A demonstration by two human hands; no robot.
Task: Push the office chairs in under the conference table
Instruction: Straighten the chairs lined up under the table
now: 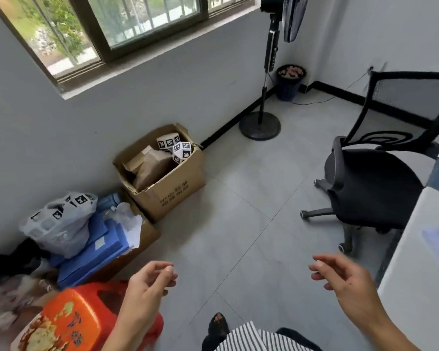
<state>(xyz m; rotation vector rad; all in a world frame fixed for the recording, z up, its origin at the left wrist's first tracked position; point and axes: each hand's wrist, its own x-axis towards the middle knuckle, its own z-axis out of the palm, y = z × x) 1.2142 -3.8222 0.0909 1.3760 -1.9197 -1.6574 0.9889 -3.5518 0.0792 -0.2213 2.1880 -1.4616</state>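
Note:
A black office chair [373, 183] with a mesh back stands at the right, its seat turned toward the white conference table [416, 249] whose edge runs down the right side. The seat's right part is hidden behind the table edge. My left hand [150, 282] hovers low at centre-left, fingers loosely curled, holding nothing. My right hand [340, 277] hovers at the lower right, fingers apart and empty, a short way in front of the chair's wheeled base [322, 214]. Neither hand touches the chair.
An open cardboard box [167, 183] sits by the wall. Blue folders [96, 249] and a plastic bag [58, 224] lie to its left, an orange plastic stool [69, 323] at the lower left. A standing fan [260, 125] and a dark bin [289, 82] occupy the far corner.

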